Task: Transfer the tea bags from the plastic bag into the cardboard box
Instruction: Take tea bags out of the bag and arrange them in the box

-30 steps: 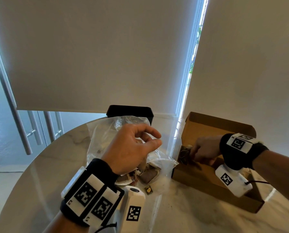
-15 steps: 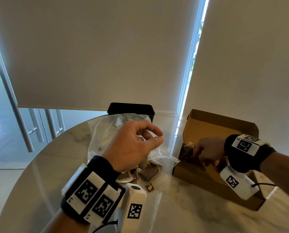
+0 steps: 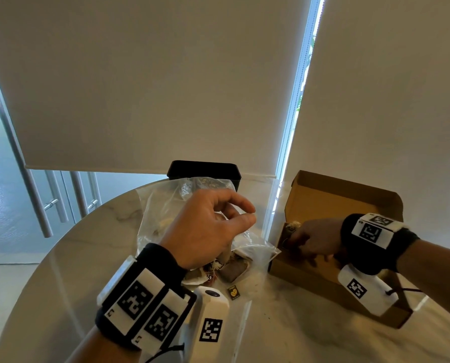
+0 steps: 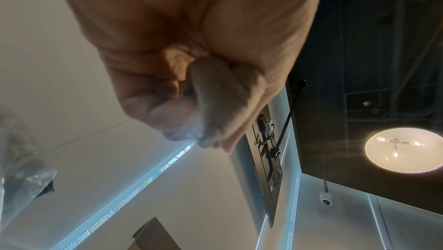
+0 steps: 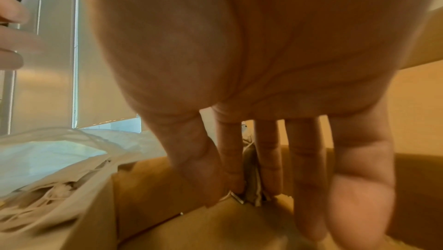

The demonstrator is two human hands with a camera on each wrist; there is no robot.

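A clear plastic bag lies on the table with several tea bags at its near mouth. My left hand hovers just above it, fingers loosely curled, with nothing between thumb and index. To the right stands the open cardboard box. My right hand reaches down into the box's left end and pinches a tea bag. In the right wrist view, that tea bag sits between the fingers, down near the box floor. What else lies in the box is hidden by the hand.
A black container stands behind the plastic bag. A small dark tag with a yellow leaf lies loose on the round marble table. The table's curved edge runs along the left; blinds and a window strip are behind.
Almost nothing has moved. My right hand stays at the box's left end with the tea bag, and my left hand keeps hovering over the plastic bag.
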